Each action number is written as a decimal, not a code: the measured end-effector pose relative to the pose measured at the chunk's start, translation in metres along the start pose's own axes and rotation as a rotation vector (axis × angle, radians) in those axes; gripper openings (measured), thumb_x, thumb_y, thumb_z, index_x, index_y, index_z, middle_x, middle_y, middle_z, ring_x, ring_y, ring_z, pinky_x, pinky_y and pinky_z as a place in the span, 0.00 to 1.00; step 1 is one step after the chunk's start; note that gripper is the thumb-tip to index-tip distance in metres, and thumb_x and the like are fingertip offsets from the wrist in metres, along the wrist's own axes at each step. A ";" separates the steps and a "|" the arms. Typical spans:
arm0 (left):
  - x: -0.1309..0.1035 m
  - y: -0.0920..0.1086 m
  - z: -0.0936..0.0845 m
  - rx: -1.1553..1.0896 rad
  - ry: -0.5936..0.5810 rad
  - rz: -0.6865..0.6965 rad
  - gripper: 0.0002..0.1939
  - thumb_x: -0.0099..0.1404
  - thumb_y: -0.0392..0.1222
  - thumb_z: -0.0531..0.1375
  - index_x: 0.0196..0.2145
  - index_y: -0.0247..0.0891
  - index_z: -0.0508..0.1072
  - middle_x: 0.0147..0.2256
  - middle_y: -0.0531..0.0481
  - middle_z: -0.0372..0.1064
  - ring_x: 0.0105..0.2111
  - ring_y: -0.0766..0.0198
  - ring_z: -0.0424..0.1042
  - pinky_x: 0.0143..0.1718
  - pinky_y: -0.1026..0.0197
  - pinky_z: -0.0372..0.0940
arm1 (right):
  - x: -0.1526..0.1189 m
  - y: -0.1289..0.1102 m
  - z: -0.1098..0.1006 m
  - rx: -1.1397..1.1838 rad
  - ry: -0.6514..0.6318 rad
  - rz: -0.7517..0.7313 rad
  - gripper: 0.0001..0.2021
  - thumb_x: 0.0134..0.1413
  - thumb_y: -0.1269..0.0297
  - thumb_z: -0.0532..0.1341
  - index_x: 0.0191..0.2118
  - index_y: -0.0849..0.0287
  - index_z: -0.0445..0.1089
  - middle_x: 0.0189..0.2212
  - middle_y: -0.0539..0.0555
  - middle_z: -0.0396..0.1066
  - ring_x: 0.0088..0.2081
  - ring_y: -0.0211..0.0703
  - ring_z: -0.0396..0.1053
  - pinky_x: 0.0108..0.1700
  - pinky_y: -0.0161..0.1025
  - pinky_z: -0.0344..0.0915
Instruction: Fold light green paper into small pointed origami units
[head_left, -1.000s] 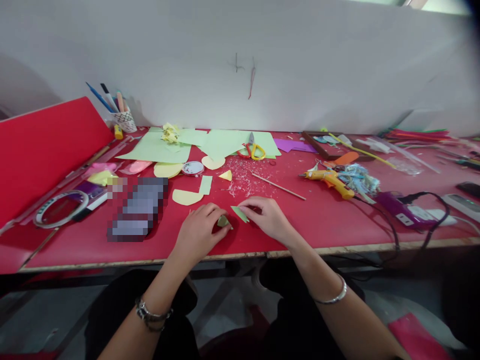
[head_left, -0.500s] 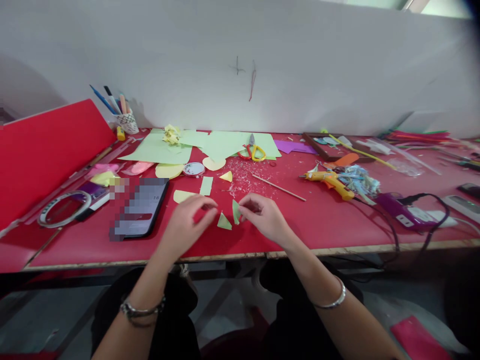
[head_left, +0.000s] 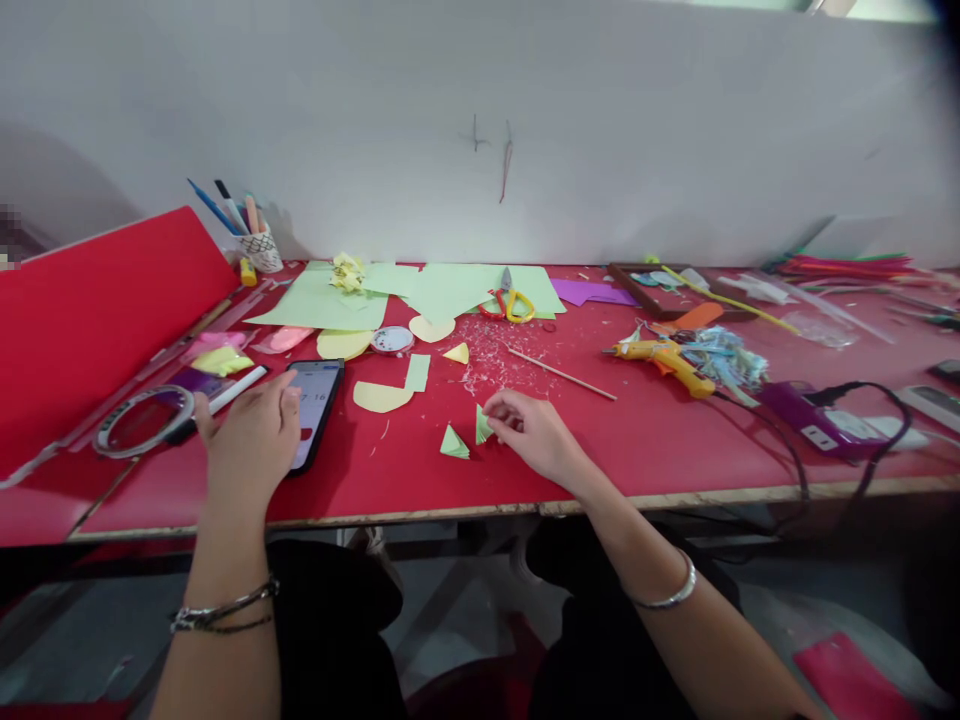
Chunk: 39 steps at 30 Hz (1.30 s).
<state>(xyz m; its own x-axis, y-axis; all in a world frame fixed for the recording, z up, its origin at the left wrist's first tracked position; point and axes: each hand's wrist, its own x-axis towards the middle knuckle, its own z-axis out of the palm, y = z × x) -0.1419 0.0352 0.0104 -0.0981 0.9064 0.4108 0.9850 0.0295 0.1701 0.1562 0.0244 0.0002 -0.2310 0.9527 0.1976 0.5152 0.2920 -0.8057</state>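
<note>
My right hand (head_left: 532, 432) pinches a small folded green paper piece (head_left: 481, 426) between thumb and fingertips, just above the red tabletop. Beside it on the left lies a second green paper piece (head_left: 454, 443), a fanned, layered wedge. My left hand (head_left: 253, 430) is over the left side of a dark phone (head_left: 319, 395) with a lit screen, hiding part of it. Its thumb is spread from the fingers and nothing shows in its grasp. A white marker pen (head_left: 236, 388) with a dark end lies behind that hand, next to a roll of clear tape (head_left: 142, 422).
Pale yellow paper cutouts (head_left: 382, 396), a wooden stick (head_left: 562, 374) and scissors (head_left: 508, 300) lie farther back, among paper scraps. A yellow glue gun (head_left: 664, 362) with a cord lies right, near a purple power strip (head_left: 821, 420). A pen cup (head_left: 259, 248) stands back left.
My left hand has moved left, away from the green pieces, to the phone and marker pen. My right hand stays nearly in place with its green paper piece.
</note>
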 end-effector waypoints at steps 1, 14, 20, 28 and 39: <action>0.000 0.002 0.000 0.012 -0.002 0.005 0.19 0.65 0.38 0.43 0.52 0.37 0.61 0.41 0.43 0.71 0.46 0.51 0.68 0.55 0.34 0.34 | 0.000 0.000 0.000 0.001 0.003 -0.001 0.03 0.49 0.71 0.55 0.32 0.59 0.64 0.25 0.50 0.68 0.26 0.35 0.67 0.30 0.33 0.64; -0.020 0.079 -0.003 -0.370 -0.384 0.811 0.14 0.65 0.42 0.50 0.45 0.42 0.70 0.47 0.50 0.68 0.47 0.61 0.66 0.47 0.56 0.61 | -0.007 -0.006 -0.007 -0.270 -0.041 -0.047 0.06 0.49 0.71 0.56 0.30 0.61 0.72 0.25 0.51 0.71 0.25 0.35 0.65 0.29 0.31 0.60; -0.024 0.079 0.012 -0.353 -0.408 0.854 0.15 0.64 0.40 0.51 0.47 0.41 0.69 0.49 0.49 0.66 0.48 0.60 0.64 0.49 0.54 0.61 | -0.008 -0.013 -0.013 -0.354 -0.217 -0.148 0.07 0.48 0.74 0.58 0.34 0.64 0.72 0.27 0.53 0.68 0.28 0.35 0.64 0.32 0.32 0.61; -0.029 0.087 0.006 -0.291 -0.391 0.847 0.16 0.63 0.41 0.51 0.47 0.41 0.68 0.48 0.46 0.65 0.47 0.57 0.63 0.47 0.52 0.62 | -0.010 -0.008 -0.008 -0.307 -0.135 -0.097 0.07 0.52 0.65 0.58 0.29 0.62 0.71 0.26 0.52 0.66 0.29 0.35 0.64 0.33 0.32 0.59; -0.037 0.088 0.003 -0.227 -0.422 0.814 0.18 0.62 0.45 0.53 0.50 0.45 0.65 0.50 0.46 0.61 0.49 0.55 0.61 0.45 0.52 0.61 | -0.006 -0.005 0.001 -0.294 -0.057 -0.055 0.06 0.48 0.77 0.55 0.28 0.61 0.66 0.25 0.50 0.64 0.26 0.34 0.60 0.30 0.32 0.57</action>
<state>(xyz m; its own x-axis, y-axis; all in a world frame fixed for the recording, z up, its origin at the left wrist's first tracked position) -0.0512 0.0053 0.0075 0.7107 0.6914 0.1295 0.6727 -0.7219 0.1625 0.1541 0.0169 0.0028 -0.3069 0.9308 0.1985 0.7154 0.3632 -0.5970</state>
